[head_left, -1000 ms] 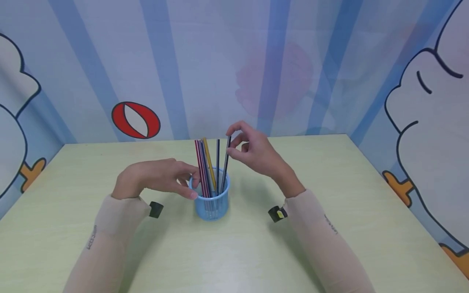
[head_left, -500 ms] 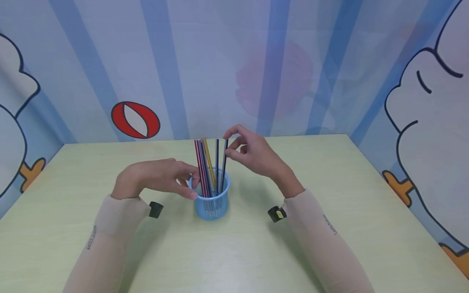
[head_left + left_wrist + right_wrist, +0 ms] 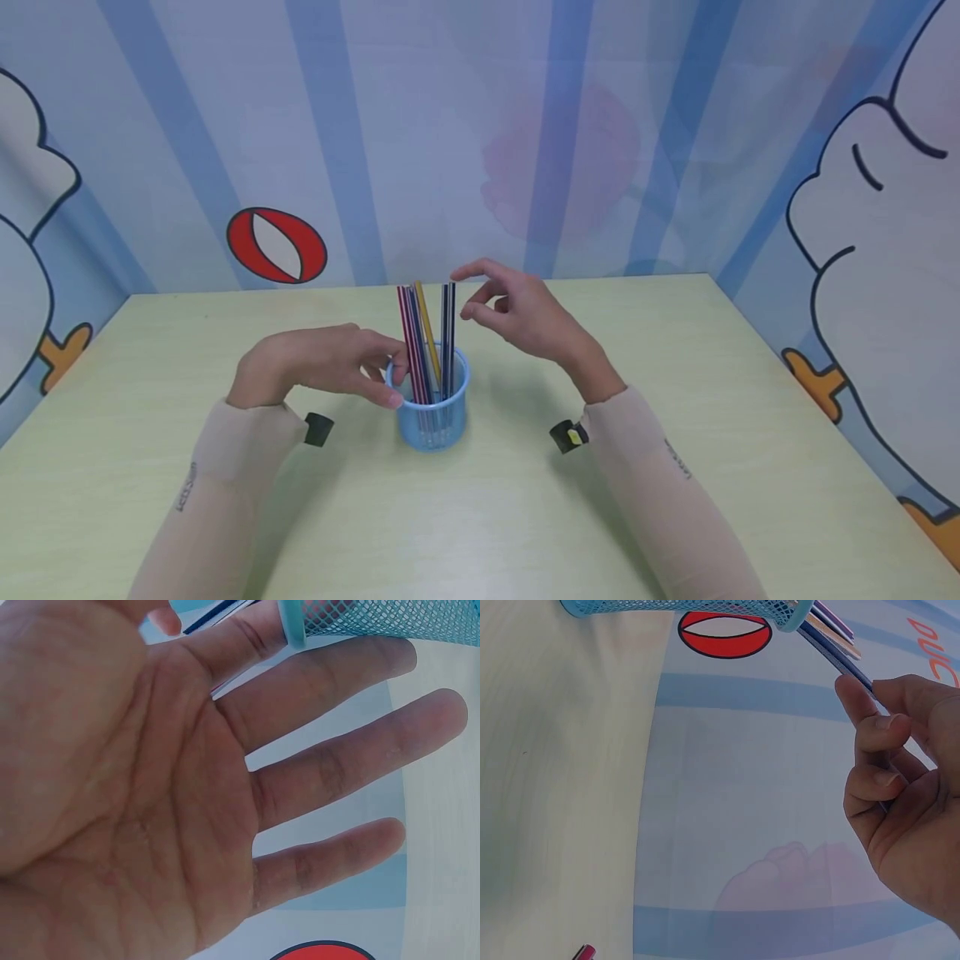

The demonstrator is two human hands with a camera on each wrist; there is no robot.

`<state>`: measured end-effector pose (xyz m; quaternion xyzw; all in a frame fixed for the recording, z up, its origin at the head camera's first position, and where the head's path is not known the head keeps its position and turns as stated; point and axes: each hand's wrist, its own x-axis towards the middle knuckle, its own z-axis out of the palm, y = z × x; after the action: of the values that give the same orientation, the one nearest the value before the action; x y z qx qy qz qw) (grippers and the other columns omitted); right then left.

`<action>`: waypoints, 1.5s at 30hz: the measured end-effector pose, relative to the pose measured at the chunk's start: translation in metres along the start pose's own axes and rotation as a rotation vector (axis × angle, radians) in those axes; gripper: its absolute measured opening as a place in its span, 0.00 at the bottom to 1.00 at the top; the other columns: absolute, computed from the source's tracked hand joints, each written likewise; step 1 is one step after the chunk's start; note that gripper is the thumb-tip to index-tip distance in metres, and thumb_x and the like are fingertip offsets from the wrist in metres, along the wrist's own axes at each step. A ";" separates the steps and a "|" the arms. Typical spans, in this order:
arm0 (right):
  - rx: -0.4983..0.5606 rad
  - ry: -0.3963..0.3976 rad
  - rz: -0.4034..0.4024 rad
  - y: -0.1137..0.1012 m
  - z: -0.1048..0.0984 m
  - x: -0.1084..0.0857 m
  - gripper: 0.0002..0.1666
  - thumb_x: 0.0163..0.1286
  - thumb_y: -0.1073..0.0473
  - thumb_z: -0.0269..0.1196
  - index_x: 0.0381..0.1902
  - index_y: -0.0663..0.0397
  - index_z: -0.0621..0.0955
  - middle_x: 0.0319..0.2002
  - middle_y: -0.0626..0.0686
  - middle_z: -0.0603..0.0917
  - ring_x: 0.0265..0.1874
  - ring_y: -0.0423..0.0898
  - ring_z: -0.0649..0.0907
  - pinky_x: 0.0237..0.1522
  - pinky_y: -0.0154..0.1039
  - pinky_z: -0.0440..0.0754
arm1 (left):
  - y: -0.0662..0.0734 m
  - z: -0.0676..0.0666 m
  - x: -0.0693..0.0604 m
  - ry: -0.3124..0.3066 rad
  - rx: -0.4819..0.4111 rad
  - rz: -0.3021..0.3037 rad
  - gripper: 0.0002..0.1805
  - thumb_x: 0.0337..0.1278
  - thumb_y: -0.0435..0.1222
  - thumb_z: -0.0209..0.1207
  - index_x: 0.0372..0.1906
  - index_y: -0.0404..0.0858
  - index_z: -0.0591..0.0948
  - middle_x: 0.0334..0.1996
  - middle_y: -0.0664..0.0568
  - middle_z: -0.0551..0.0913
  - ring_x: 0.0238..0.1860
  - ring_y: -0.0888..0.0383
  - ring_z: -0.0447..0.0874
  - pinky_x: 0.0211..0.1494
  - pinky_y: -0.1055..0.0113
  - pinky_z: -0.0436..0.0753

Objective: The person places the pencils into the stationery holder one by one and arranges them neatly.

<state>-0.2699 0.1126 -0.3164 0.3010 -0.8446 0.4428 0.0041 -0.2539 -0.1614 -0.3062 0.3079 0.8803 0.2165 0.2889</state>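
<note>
Fingers of the left hand (image 3: 326,362) spread at nine o'clock of the blue mesh cup (image 3: 431,429), the index inside its rim. At two o'clock, the right hand (image 3: 525,317) touches a dark stick (image 3: 453,329) with its index fingertip, thumb just apart. Both that and a yellow stick (image 3: 427,325), leaning toward eleven o'clock, stand in the cup on the table (image 3: 480,517).

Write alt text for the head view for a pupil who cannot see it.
A person's left hand touches a round light-blue mesh cup holding thin red-striped sticks, dark striped sticks and one yellow stick. The right hand is beside the dark sticks, index finger at their tops. Behind the pale table is a blue striped backdrop.
</note>
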 end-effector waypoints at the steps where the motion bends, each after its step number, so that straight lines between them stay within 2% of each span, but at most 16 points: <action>1: -0.003 -0.002 0.000 0.000 0.000 0.000 0.21 0.75 0.62 0.58 0.63 0.41 0.75 0.37 0.46 0.87 0.20 0.47 0.78 0.27 0.41 0.73 | 0.000 0.000 0.000 0.000 0.001 -0.001 0.15 0.59 0.51 0.67 0.40 0.47 0.76 0.53 0.55 0.83 0.54 0.53 0.82 0.57 0.50 0.77; 7: -0.015 -0.011 0.003 0.001 -0.001 0.000 0.23 0.75 0.62 0.57 0.65 0.38 0.74 0.38 0.46 0.86 0.19 0.47 0.76 0.26 0.41 0.72 | 0.000 0.000 0.000 0.002 0.012 -0.005 0.15 0.59 0.51 0.67 0.40 0.48 0.77 0.53 0.56 0.83 0.54 0.53 0.82 0.57 0.49 0.77; 12: -0.032 0.000 0.006 0.002 -0.004 0.000 0.24 0.75 0.62 0.58 0.66 0.39 0.73 0.38 0.45 0.86 0.19 0.46 0.78 0.27 0.41 0.72 | 0.001 0.000 0.000 0.003 0.019 -0.012 0.15 0.59 0.51 0.67 0.40 0.48 0.77 0.53 0.57 0.83 0.54 0.53 0.82 0.57 0.49 0.77; 18: -0.057 0.002 0.009 0.003 -0.009 -0.001 0.23 0.75 0.62 0.58 0.65 0.42 0.73 0.38 0.46 0.86 0.17 0.47 0.74 0.27 0.41 0.71 | 0.001 0.000 -0.001 0.003 0.018 -0.008 0.15 0.60 0.51 0.67 0.40 0.48 0.76 0.52 0.57 0.83 0.55 0.53 0.82 0.58 0.49 0.77; 25: -0.105 -0.018 0.035 0.006 -0.014 -0.001 0.22 0.75 0.62 0.58 0.64 0.43 0.74 0.39 0.47 0.85 0.18 0.46 0.75 0.27 0.41 0.73 | 0.001 0.000 -0.002 0.006 0.030 0.005 0.15 0.60 0.51 0.67 0.39 0.48 0.76 0.51 0.58 0.83 0.54 0.54 0.82 0.57 0.50 0.77; 32: -0.165 -0.044 0.059 0.010 -0.018 -0.002 0.20 0.74 0.61 0.60 0.62 0.45 0.75 0.42 0.49 0.84 0.23 0.47 0.79 0.31 0.42 0.78 | 0.001 0.000 -0.002 0.008 0.029 -0.007 0.15 0.60 0.51 0.67 0.40 0.48 0.76 0.53 0.57 0.82 0.55 0.54 0.82 0.57 0.49 0.77; 39: -0.200 -0.087 0.142 0.011 -0.026 -0.006 0.18 0.73 0.59 0.61 0.60 0.44 0.75 0.45 0.50 0.83 0.30 0.49 0.82 0.36 0.44 0.80 | 0.002 0.000 -0.002 0.012 0.034 -0.013 0.14 0.60 0.50 0.67 0.40 0.48 0.77 0.53 0.56 0.82 0.55 0.53 0.82 0.57 0.48 0.77; 45: -0.260 -0.121 0.182 0.015 -0.033 -0.010 0.16 0.72 0.60 0.62 0.57 0.49 0.78 0.47 0.51 0.84 0.36 0.50 0.84 0.38 0.44 0.82 | 0.002 0.000 -0.002 0.013 0.035 -0.014 0.14 0.60 0.50 0.67 0.40 0.49 0.76 0.54 0.56 0.82 0.55 0.53 0.82 0.57 0.49 0.77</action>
<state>-0.2783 0.1490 -0.3102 0.2464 -0.9172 0.3094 -0.0477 -0.2512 -0.1613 -0.3045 0.3055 0.8879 0.2008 0.2793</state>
